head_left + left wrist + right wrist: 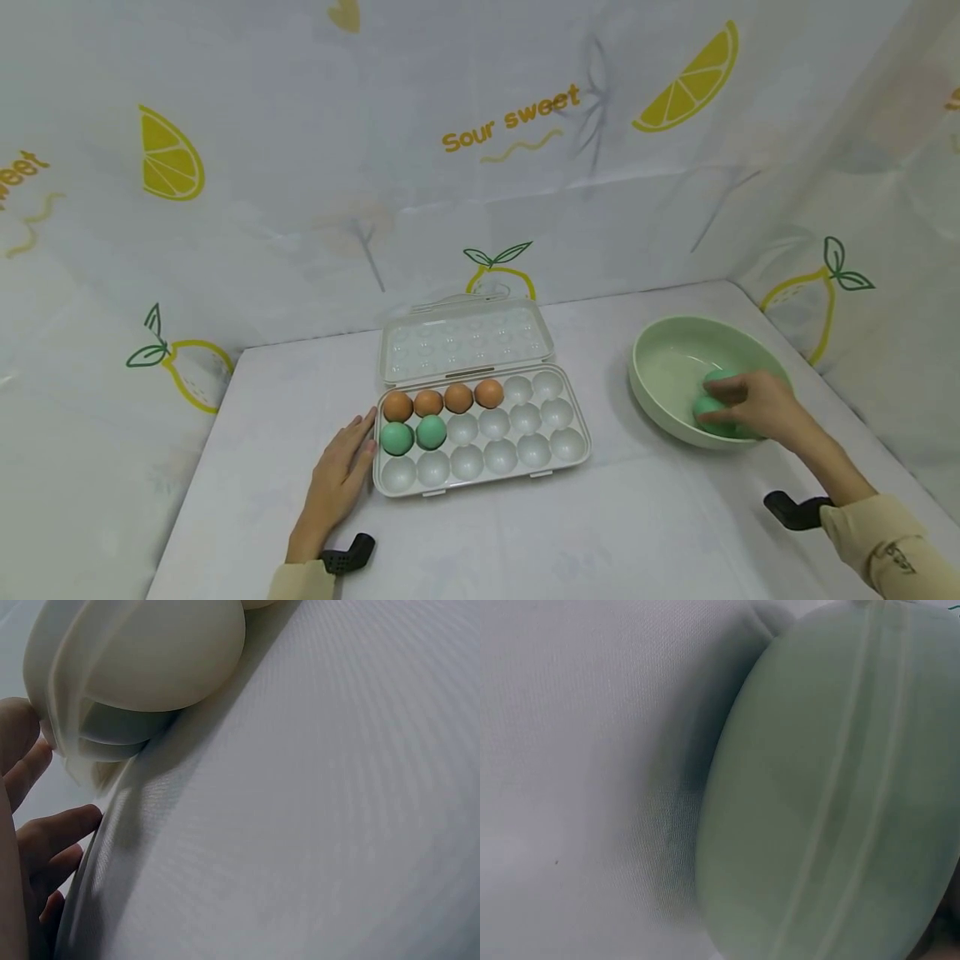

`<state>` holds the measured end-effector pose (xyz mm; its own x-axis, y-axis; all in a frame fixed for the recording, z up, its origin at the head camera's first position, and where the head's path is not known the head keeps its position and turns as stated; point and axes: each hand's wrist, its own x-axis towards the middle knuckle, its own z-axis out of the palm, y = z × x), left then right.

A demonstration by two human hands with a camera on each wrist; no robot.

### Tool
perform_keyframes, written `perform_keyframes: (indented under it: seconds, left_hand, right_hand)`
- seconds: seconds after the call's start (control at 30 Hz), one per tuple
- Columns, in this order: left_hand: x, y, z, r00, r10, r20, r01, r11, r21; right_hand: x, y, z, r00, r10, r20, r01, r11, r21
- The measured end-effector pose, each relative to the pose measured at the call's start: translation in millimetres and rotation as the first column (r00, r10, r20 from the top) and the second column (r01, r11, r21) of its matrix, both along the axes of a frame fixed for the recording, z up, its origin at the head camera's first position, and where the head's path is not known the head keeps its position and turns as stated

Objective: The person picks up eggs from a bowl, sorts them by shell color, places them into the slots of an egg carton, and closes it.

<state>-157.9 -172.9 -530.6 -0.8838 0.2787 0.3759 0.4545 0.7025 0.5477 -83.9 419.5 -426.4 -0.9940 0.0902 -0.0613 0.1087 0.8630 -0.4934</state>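
A clear plastic egg box lies with its lid folded back. Four brown eggs, one of them a brown egg, fill the left part of its back row; two green eggs, including this green egg, sit in the middle row at the left. My left hand rests beside the box, relaxed fingers against its left end. Inside the pale green bowl, my right hand pinches a green egg between thumb and fingers. Other green eggs lie partly hidden beneath that hand.
The bowl stands at the right of the white-covered table, a short way from the egg box. A white curtain printed with lemons hangs behind and at both sides. In the right wrist view, the bowl's outer wall fills much of the picture.
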Motion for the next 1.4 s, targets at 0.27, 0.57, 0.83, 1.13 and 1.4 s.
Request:
perform_keyframes:
  seconds: [0.27, 0.57, 0.83, 1.13, 1.4]
  left_hand:
    - [0.9, 1, 2.0, 1.0, 0.005, 0.0, -0.005, 1.0, -0.001]
    - [1.4, 1, 4.5, 1.0, 0.009, 0.019, -0.009, 1.0, -0.001]
    - [2.2, 2, 6.4, 1.0, 0.007, 0.02, -0.007, 1.0, 0.003]
    - [2.2, 2, 6.6, 1.0, 0.005, 0.011, -0.006, 1.0, 0.006]
    - [2.1, 2, 6.6, 1.0, 0.007, 0.023, -0.008, 1.0, 0.003]
  right_hand:
    - [-5.8, 1, -1.1, 0.993, 0.094, 0.07, -0.096, 0.995, 0.026]
    - [-9.2, -11, -2.9, 0.984, 0.173, 0.038, -0.174, 0.984, 0.04]
    - [-11.9, -24, -9.8, 0.982, 0.185, -0.041, -0.185, 0.983, 0.013]
    - [-14.2, -29, -14.8, 0.983, 0.142, -0.118, -0.152, 0.985, -0.085]
    - [-12.1, -37, -9.1, 0.966, -0.004, -0.259, -0.07, 0.959, -0.276]
